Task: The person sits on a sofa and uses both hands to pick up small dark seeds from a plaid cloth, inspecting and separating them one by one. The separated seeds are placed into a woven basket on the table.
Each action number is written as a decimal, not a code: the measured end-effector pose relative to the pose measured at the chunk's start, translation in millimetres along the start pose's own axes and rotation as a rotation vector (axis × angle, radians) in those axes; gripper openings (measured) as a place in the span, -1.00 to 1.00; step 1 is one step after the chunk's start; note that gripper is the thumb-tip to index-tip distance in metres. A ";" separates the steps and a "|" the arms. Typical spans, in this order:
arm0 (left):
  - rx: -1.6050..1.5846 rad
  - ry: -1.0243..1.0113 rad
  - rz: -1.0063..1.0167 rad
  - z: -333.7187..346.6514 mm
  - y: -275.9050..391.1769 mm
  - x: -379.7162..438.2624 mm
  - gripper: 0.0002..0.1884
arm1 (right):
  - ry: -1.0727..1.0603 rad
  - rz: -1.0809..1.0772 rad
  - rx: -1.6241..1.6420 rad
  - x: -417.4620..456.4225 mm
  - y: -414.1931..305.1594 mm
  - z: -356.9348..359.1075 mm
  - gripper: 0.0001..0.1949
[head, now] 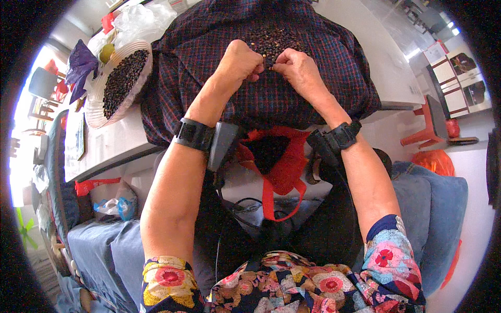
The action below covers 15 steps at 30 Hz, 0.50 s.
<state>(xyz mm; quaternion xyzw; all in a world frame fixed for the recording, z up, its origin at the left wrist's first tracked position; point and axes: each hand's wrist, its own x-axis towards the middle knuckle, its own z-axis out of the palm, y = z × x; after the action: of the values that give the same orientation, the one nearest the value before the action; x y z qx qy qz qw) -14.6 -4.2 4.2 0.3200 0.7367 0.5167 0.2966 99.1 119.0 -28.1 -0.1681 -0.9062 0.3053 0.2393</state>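
Dark dried beans or seeds point(280, 41), with a few pale ones among them, lie spread on a dark plaid cloth point(250, 105). My left hand point(240, 60) is curled into a fist at the left edge of the spread; its palm is hidden. Across from it, my right hand point(297, 68) has thumb and forefinger brought close together at the near edge of the seeds. Whether a seed is between those fingertips is too small to tell. A clear ribbed plastic bowl point(92, 109) of similar dark seeds point(125, 82) stands left of the cloth.
The cloth covers much of a white table point(113, 146). Behind the bowl are a purple plastic bag point(81, 64), a greenish round fruit point(106, 53) and clear plastic bags point(141, 21). A red bag point(280, 172) hangs below the table edge. A red stool point(428, 121) stands at right.
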 end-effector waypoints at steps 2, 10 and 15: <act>-0.128 0.016 0.056 -5.9 -3.1 -4.2 -0.91 | -0.003 -0.032 -0.093 0.9 -3.1 2.9 -0.82; -0.158 0.012 0.100 -5.8 -1.7 -4.9 -0.92 | -0.033 -0.054 -0.327 1.9 -13.8 5.2 -0.86; 0.132 0.060 0.076 1.1 -6.3 3.3 -0.89 | -0.075 -0.040 -0.353 3.0 -11.4 5.4 -0.85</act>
<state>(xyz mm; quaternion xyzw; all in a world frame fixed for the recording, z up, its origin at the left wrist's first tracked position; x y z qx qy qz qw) -16.8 -2.6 -2.4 0.3507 0.7651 0.4873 0.2327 91.9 109.2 -23.6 -0.1781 -0.9572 0.1426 0.1781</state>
